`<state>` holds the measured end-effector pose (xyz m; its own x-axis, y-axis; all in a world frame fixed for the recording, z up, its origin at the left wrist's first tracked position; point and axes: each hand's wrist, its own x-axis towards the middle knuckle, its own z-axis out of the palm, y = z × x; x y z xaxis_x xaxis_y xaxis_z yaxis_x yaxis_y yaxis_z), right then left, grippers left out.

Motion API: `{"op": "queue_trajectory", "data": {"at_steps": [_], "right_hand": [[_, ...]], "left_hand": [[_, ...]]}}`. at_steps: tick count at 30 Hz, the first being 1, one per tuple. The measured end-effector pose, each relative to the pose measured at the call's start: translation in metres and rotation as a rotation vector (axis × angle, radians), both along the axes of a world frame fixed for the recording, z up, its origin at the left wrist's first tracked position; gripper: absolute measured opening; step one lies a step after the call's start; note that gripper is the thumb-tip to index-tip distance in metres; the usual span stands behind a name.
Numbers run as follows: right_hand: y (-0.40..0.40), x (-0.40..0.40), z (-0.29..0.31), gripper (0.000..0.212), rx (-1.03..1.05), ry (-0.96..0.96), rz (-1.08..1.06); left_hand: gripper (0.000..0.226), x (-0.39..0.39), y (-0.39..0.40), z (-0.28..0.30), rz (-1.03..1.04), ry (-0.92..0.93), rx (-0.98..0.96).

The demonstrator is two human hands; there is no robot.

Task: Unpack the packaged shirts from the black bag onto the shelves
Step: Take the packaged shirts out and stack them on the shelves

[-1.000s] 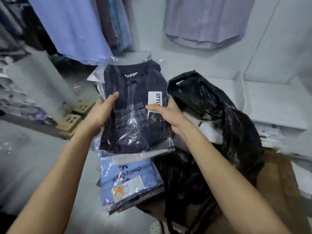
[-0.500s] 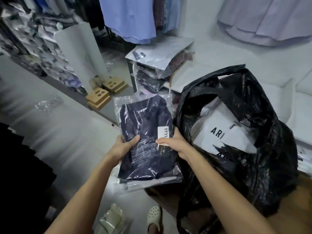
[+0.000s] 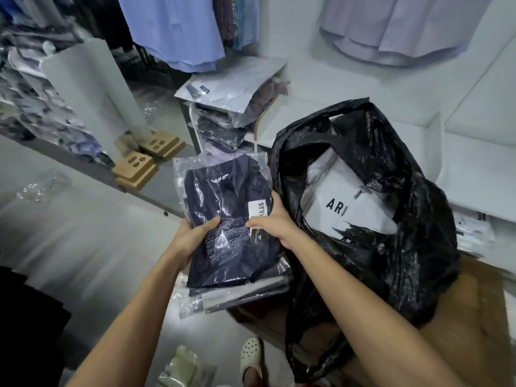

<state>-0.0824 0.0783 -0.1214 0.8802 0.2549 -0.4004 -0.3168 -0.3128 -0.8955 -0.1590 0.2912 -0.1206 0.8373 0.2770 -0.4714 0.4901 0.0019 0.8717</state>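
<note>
I hold a stack of packaged shirts (image 3: 223, 213) in clear plastic, a dark navy one on top, in front of me. My left hand (image 3: 192, 238) grips the stack's left edge, thumb on top. My right hand (image 3: 272, 222) grips its right edge beside a white label. The black bag (image 3: 377, 247) stands open just to the right, with white packages marked "AR" (image 3: 343, 202) inside. A white shelf (image 3: 293, 107) lies beyond, carrying a pile of packaged shirts (image 3: 223, 107).
Blue and lilac shirts (image 3: 173, 29) hang above the shelves. Wooden blocks (image 3: 136, 166) sit on a low grey ledge at left, next to a white panel (image 3: 92, 88). A brown surface (image 3: 469, 317) supports the bag. My white shoe (image 3: 251, 356) shows on the floor below.
The stack has come down from chest height to a lower position beside the bag. The view has tilted down, so the shelf pile and the bag's white packages are now visible.
</note>
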Motion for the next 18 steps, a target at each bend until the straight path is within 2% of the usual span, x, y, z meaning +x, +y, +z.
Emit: {"op": "queue_trajectory", "data": {"at_steps": [3, 5, 8, 11, 13, 15, 17, 18], "right_hand": [[-0.006, 0.0, 0.011, 0.127, -0.207, -0.151, 0.059], [-0.01, -0.002, 0.019, 0.123, -0.321, -0.279, 0.128], [-0.022, -0.004, 0.032, 0.09, -0.224, -0.367, 0.117], [-0.044, 0.003, 0.049, 0.048, 0.004, -0.337, -0.089], [-0.072, 0.014, 0.052, 0.028, 0.02, -0.375, -0.251], [-0.108, 0.029, 0.044, 0.025, -0.113, -0.401, -0.313], [-0.145, 0.045, 0.028, 0.04, -0.418, -0.348, -0.218], [-0.161, 0.051, 0.02, 0.049, -0.59, -0.292, -0.154]], "left_hand": [[0.075, 0.007, -0.004, 0.007, 0.059, 0.005, 0.088], [0.076, 0.01, -0.003, 0.012, 0.057, -0.002, 0.14], [0.098, 0.01, 0.007, 0.014, 0.038, 0.054, 0.172], [0.12, 0.009, 0.023, 0.016, 0.007, 0.126, 0.198], [0.133, 0.011, 0.029, 0.021, 0.002, 0.13, 0.211], [0.138, 0.015, 0.031, 0.029, 0.025, 0.115, 0.248], [0.143, 0.021, 0.028, 0.037, 0.078, 0.085, 0.385], [0.138, 0.025, 0.025, 0.043, 0.096, 0.043, 0.495]]}}
